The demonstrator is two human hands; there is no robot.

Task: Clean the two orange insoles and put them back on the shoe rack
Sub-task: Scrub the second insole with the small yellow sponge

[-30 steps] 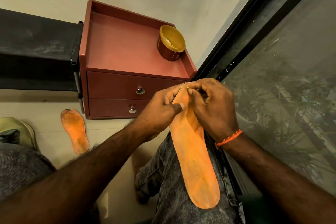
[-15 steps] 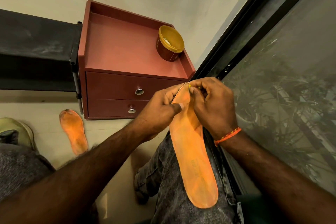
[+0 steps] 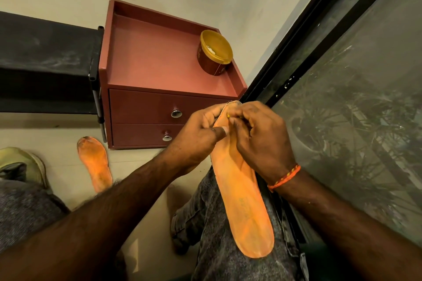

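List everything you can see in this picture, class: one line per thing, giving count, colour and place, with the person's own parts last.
insole in hand: 1, orange, lying along the right thigh, far end held up by both hands
insole on floor: 1, orange, dirty at the toe, on the pale floor left of the drawer unit
drawer unit: 1, reddish brown, two drawers with metal knobs, against the wall
tub: 1, red-brown with yellow top, on the drawer unit's right rear corner
shoe rack: 1, black, left of the drawer unit
shoe: 1, pale green, far left on the floor
window: 1, black-framed, at right
left hand: 1, gripping the insole's edge
right hand: 1, orange wristband, pinching at the insole's tip
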